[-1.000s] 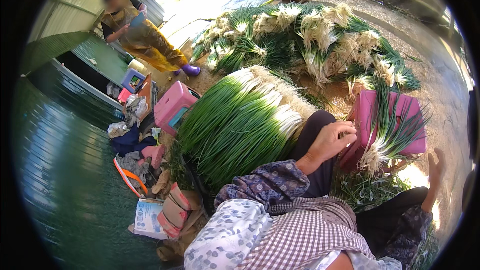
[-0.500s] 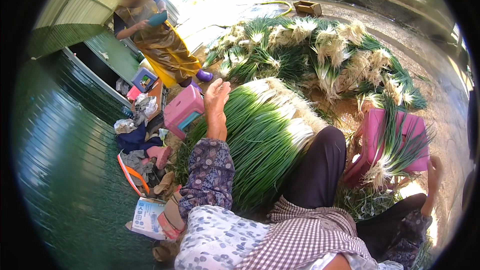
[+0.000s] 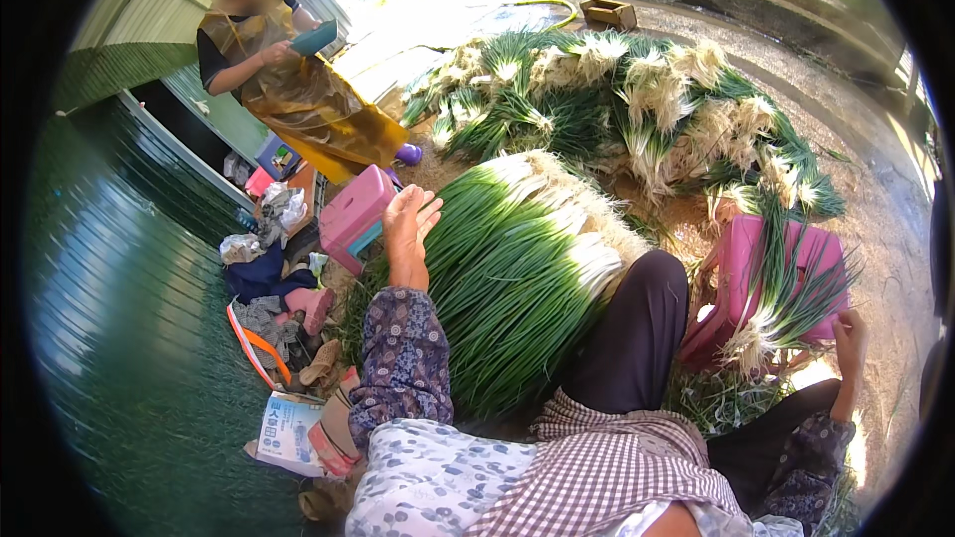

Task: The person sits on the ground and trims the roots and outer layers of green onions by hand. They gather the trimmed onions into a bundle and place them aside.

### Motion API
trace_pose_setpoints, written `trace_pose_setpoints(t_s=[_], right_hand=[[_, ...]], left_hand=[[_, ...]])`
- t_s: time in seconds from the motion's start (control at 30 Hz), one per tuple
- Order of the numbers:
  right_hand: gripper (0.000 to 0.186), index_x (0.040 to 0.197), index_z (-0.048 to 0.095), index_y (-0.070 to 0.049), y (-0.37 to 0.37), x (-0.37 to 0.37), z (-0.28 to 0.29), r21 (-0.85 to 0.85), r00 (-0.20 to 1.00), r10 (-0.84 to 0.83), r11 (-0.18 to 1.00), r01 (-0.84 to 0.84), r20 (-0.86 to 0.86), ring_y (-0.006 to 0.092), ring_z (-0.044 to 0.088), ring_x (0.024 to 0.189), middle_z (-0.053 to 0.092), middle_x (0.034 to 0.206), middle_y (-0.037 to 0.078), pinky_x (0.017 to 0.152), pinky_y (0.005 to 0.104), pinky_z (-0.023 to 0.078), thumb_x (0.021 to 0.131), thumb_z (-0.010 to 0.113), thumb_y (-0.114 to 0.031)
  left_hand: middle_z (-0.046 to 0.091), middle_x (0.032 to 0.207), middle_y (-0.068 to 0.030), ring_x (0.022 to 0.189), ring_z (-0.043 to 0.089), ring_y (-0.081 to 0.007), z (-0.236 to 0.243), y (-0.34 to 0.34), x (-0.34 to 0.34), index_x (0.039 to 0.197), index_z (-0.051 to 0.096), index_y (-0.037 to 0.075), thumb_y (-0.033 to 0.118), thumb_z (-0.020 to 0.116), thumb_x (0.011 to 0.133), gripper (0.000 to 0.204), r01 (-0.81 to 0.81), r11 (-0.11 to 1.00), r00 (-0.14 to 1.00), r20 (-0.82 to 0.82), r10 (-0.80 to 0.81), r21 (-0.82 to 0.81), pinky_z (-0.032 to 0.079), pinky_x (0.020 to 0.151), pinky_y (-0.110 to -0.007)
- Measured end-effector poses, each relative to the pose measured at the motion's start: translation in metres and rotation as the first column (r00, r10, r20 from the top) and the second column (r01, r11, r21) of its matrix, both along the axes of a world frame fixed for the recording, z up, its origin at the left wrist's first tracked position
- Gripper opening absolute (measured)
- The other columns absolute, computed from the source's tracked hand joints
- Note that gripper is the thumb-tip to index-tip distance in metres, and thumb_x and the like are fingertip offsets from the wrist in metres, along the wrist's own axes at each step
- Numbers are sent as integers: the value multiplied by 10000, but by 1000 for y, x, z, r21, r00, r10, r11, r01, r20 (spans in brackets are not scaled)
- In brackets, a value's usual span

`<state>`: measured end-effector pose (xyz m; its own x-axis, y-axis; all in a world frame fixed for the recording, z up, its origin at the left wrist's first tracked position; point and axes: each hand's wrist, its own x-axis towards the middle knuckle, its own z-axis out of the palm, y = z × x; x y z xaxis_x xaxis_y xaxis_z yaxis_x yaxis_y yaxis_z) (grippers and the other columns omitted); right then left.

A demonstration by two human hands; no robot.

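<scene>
My left hand [image 3: 409, 235] is raised open, its fingers apart, along the left side of a large stack of green onions [image 3: 517, 278]. Nothing is in it. The stack lies in front of me, green leaves toward me and left, white stems and pale roots toward the far right. At the right, a loose bunch of green onions [image 3: 771, 288] rests across a pink plastic stool [image 3: 736, 268], roots toward me. My right hand [image 3: 851, 341] is beside the stool's right edge, fingers loosely bent and seemingly holding nothing; whether it touches the stool is unclear.
A long heap of green onion bunches [image 3: 637, 89] lies beyond the stack. Another pink stool [image 3: 355, 214] stands to the left. A co-worker in a yellow apron [image 3: 298, 89] holds a teal object [image 3: 314, 38]. Footwear, bags and a white-blue box [image 3: 288, 430] clutter the left.
My left hand has moved a little left and toward me, its fingers spreading more. My right hand has shifted slightly left, closer to the stool. The co-worker appears a little further left.
</scene>
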<state>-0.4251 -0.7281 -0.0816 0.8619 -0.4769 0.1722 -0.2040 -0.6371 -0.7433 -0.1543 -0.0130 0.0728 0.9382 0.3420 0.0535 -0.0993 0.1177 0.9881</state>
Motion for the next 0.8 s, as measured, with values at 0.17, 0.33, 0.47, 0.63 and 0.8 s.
trace_pose_setpoints(t_s=[0.17,0.33,0.47,0.63,0.8], right_hand=[[215,1035,597,-27,-17,-3,-11,103,993,-74,993,64,90,67,512,663,584,865,17,519,222,415,824,568,4],[331,1073,594,-36,-23,-6,-18,177,975,-194,969,173,108,47,497,642,584,951,27,444,199,371,779,490,76],[330,1082,589,-25,-26,-6,-21,51,984,-117,992,111,132,80,537,719,589,1000,44,575,223,444,780,496,67],[241,1072,589,-16,-22,-2,-23,-41,996,-84,996,85,22,113,558,798,599,961,41,721,271,472,832,572,-11],[185,1035,595,-9,-25,0,-18,-47,997,-72,996,71,-31,113,549,782,595,915,29,712,269,466,854,593,-44]], left_hand=[[582,1176,-215,981,644,-318,-9,-3,-1,1267,453,-21,250,652,888,507,0,1000,1000,-19,0,-5,518,804,-369],[576,1188,-217,983,643,-312,-10,-7,-6,1278,442,-20,256,644,893,514,-3,1000,998,-58,2,-8,517,797,-361],[575,1191,-218,980,643,-308,-15,-5,-4,1271,446,-15,261,637,898,502,3,1000,999,-46,-4,-19,515,793,-355],[570,1201,-223,980,641,-309,-10,-2,4,1286,428,-15,306,638,896,547,-9,996,1000,25,11,-94,514,798,-353],[525,1250,-263,1048,608,-320,17,0,33,1382,306,-19,437,642,869,764,8,992,992,126,8,-126,492,844,-349]])
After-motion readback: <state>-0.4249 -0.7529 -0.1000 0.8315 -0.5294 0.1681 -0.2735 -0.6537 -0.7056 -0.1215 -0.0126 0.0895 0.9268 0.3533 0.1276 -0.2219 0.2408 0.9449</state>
